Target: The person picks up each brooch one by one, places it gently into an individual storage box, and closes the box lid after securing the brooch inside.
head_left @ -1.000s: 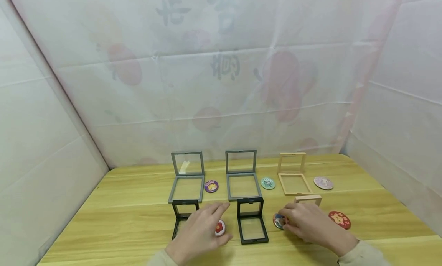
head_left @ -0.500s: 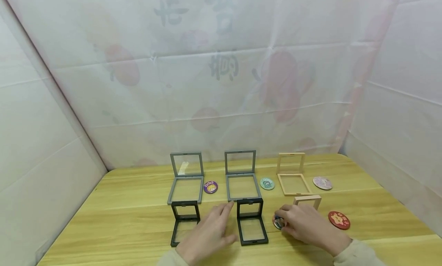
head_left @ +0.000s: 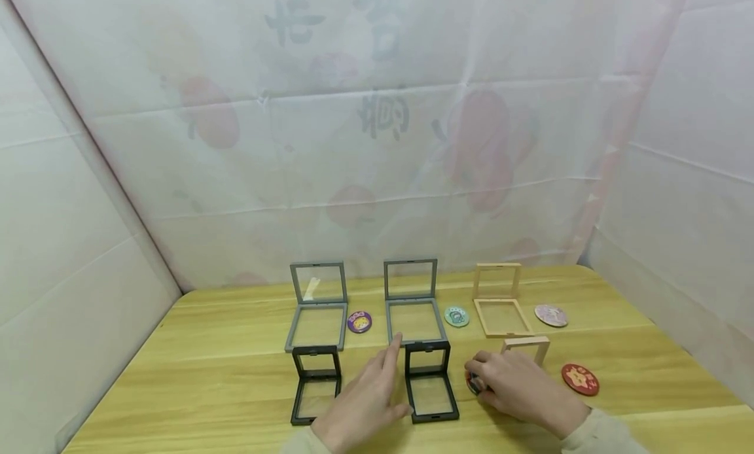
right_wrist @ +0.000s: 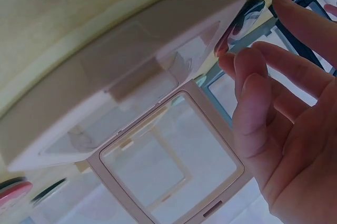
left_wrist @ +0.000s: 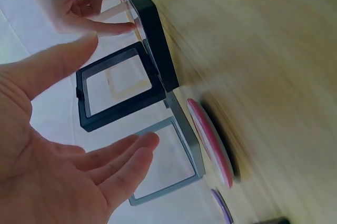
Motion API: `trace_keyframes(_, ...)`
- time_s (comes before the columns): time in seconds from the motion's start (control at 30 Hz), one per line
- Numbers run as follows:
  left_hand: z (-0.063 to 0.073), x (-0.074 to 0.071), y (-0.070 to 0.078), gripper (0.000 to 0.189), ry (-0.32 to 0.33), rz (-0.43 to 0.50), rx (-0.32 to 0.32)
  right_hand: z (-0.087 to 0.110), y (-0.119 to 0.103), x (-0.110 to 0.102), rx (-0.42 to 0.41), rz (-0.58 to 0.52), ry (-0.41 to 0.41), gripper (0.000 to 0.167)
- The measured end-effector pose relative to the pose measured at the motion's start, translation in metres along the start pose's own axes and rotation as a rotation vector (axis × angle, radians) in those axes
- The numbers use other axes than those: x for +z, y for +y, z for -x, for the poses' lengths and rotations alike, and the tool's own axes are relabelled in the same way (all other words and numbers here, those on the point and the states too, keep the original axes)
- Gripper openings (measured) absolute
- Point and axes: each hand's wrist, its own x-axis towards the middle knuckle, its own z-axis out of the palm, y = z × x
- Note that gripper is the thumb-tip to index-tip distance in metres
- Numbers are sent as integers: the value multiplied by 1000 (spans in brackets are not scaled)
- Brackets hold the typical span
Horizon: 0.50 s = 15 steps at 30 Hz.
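Badge [right_wrist: 244,25] just right of the rightmost black frame [head_left: 427,375] — I'd pinch its rim lightly. Left hand [head_left: 364,399] spread; right hand [head_left: 521,384] — can't tell if pinching.

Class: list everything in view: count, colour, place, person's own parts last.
Table: one, yellow, underneath
Cloth walls: three, whitish, back and sides
Grey frames: two, grey, back left and middle
Black frames: two, black, front left and middle
Beige frames: two, beige, right of each row
Purple badge: one, purple, between grey frames
Green badge: one, green, left of back beige frame
Lilac badge: one, lilac, back right
Red badge: one, red, front right
Pink badge: one, pink and white, by black frame
Patterned badge: one, multicoloured, by front beige frame
White strip: one, white, at left grey lid
Left grip: one, bare, between black frames
Right grip: one, bare, over patterned badge
Sleeves: two, cream, bottom edge
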Motion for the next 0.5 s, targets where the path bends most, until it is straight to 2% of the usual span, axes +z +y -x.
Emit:
trace_keyframes(0.3, -6, 5, 4, 112, 35, -36, 41, 1, 1, 0, -1, 11, 0, 39)
trace_keyframes(0.5, -8, 8, 4, 112, 41, -50, 38, 1, 1, -1, 0, 4, -14, 38)
